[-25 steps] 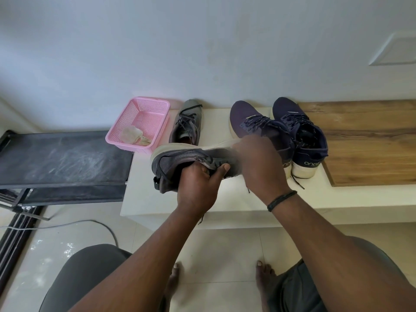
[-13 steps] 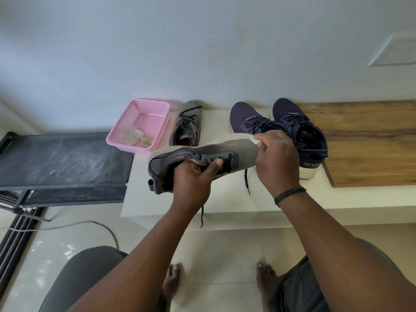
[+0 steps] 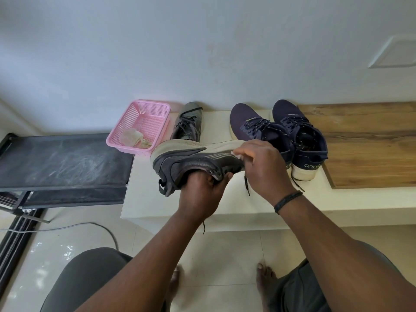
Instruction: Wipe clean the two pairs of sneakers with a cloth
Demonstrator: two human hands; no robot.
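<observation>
My left hand (image 3: 202, 190) grips a grey sneaker (image 3: 191, 161) from below by its opening, holding it on its side above the white ledge (image 3: 225, 206), pale sole facing away from me. My right hand (image 3: 263, 167) pinches a small white cloth (image 3: 237, 156) against the sneaker's toe end; only a sliver of cloth shows. The other grey sneaker (image 3: 188, 124) stands at the back of the ledge. A pair of navy sneakers (image 3: 281, 134) stands to its right, partly hidden by my right hand.
A pink plastic basket (image 3: 144, 111) holding a crumpled rag sits at the ledge's left corner. A black dusty rack (image 3: 63, 163) stands lower on the left, with a cable (image 3: 90, 226) on the floor. A wooden panel (image 3: 369, 143) lies to the right. My knees and bare feet are below.
My right hand with the cloth slid from the sneaker's middle out to its toe end. The held sneaker turned, showing more of its side and sole.
</observation>
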